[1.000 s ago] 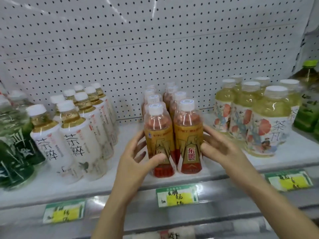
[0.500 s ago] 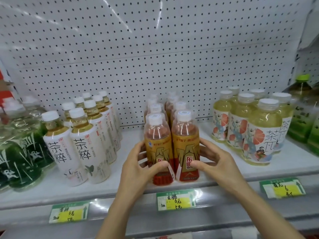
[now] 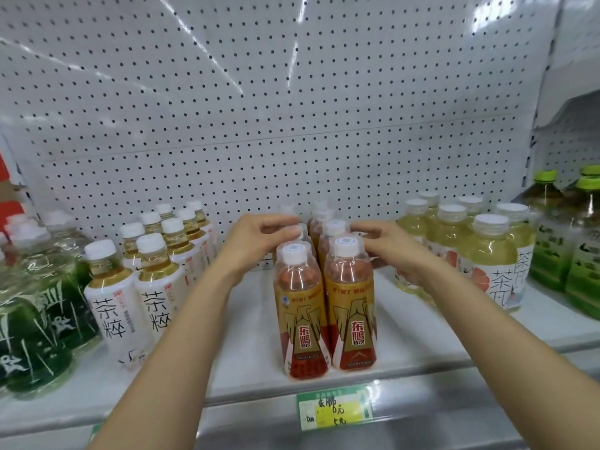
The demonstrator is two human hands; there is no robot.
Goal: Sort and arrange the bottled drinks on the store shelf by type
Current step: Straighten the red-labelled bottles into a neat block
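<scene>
In the centre of the frame you can read 东鹏 in red, with 特饮 smaller beneath it, on the gold labels of the two front orange bottles (image 3: 326, 306). A line of small characters runs across the top of those labels, too small to read. At lower left, the white bottles (image 3: 130, 306) carry 茶粹 in large dark characters, one above the other. At right, the pale yellow bottle (image 3: 496, 271) shows 茶 and a second character like π below it. The green and yellow price tag (image 3: 334, 409) on the shelf edge, bottom centre, has handwriting: 东鹏, then 6元; the rest you cannot make out.
</scene>
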